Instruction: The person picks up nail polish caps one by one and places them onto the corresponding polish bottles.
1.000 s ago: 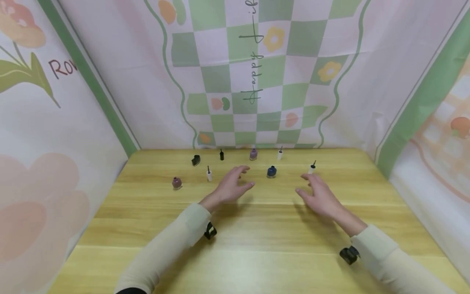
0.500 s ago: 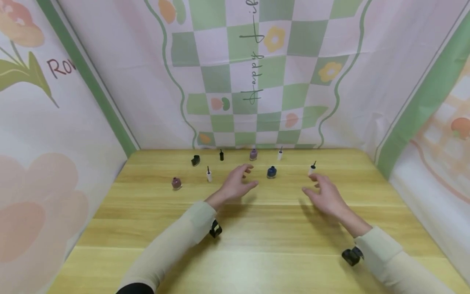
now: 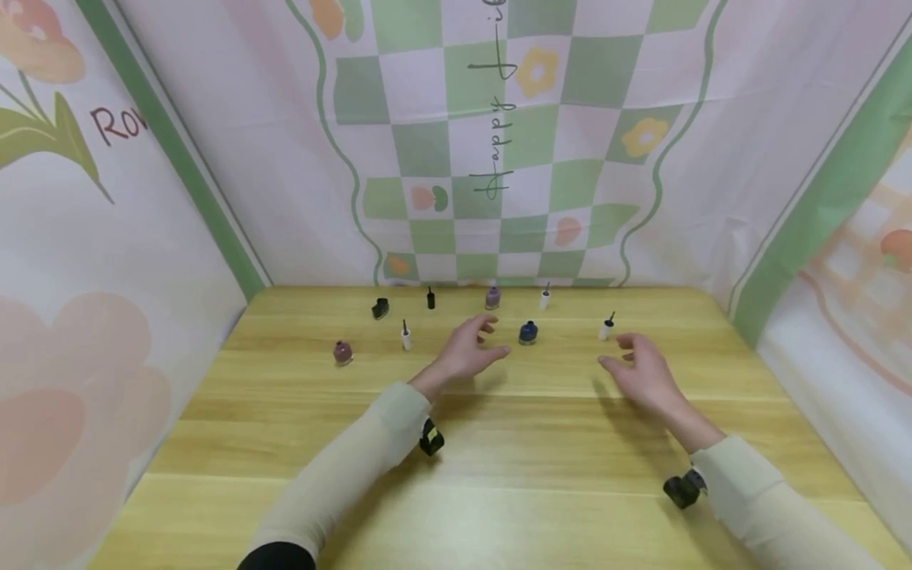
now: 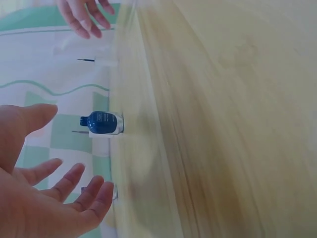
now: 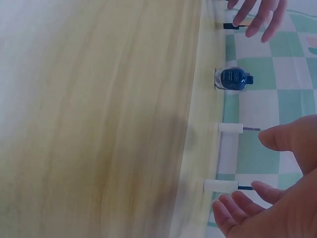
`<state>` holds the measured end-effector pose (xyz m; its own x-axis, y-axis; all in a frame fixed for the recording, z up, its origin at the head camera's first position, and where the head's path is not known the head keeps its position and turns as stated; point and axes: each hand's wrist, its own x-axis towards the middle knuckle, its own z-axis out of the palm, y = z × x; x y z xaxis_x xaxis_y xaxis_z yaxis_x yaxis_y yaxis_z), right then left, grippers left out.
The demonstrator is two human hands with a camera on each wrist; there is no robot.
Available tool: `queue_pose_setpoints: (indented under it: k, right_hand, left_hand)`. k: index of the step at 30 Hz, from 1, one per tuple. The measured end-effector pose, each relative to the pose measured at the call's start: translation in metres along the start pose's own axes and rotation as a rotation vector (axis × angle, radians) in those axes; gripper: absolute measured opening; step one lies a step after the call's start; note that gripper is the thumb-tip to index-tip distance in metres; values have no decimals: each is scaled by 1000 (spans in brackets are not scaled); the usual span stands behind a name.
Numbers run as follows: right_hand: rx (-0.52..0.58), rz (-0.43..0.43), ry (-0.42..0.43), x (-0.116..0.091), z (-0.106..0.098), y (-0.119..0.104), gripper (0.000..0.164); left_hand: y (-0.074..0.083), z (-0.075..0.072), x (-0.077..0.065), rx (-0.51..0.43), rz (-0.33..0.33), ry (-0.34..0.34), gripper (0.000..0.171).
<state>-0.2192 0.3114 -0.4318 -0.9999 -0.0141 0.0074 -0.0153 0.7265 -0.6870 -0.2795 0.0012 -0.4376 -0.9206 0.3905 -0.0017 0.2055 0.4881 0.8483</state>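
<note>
My left hand (image 3: 470,348) hovers over the table with fingers spread and nothing in it. Just right of it stands an uncapped bottle of dark blue nail polish (image 3: 528,332), also seen in the left wrist view between thumb and fingers. My right hand (image 3: 641,372) is held above the table, relaxed and holding nothing. Close to its fingertips a white nail polish cap (image 3: 606,329) stands with its dark brush pointing up. Farther back are a purple polish bottle (image 3: 492,299) and another white cap (image 3: 545,301), brush up.
Left of my left hand are a mauve polish bottle (image 3: 343,354), a white brush cap (image 3: 406,340), a black brush cap (image 3: 431,300) and a tilted dark bottle (image 3: 381,309). A patterned curtain (image 3: 527,142) hangs behind the wooden table (image 3: 499,507).
Both hands have drifted to the right. My left hand is closer to the blue bottle, and the right has moved off the white cap, which shows more fully. Bottles and caps stay put.
</note>
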Motion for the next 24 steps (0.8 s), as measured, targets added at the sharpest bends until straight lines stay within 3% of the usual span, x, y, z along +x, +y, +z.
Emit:
queue_pose_setpoints:
  k: [24]
  right_hand:
    - [80, 141, 6, 20, -4, 5, 73]
  left_hand:
    - [1, 17, 20, -94, -67, 36, 65]
